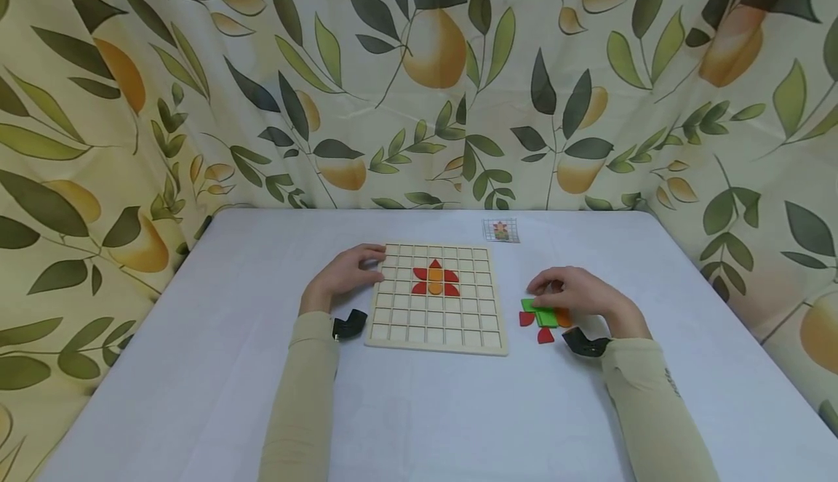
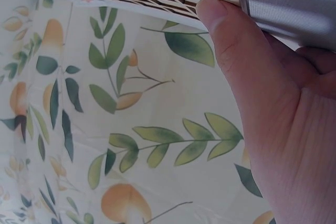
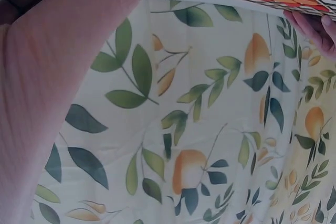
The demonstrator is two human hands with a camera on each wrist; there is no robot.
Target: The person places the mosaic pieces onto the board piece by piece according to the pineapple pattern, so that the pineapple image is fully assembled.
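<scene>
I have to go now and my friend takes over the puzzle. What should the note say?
Left hand rests on the left edge of the wooden grid board, steadying it.
Right hand is on the loose pieces to the right of the board, fingers over a green one; grip unclear.
Done: red and orange flower head sits in the board.
Left: green, red and orange loose pieces not yet placed. Picture card lies behind the board.

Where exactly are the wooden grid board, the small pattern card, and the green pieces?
wooden grid board (image 1: 419, 326), head view, bare lower squares.
pattern card (image 1: 500, 230), head view, its middle.
green pieces (image 1: 540, 314), head view, the part showing beside the right hand (image 1: 576, 294).
</scene>
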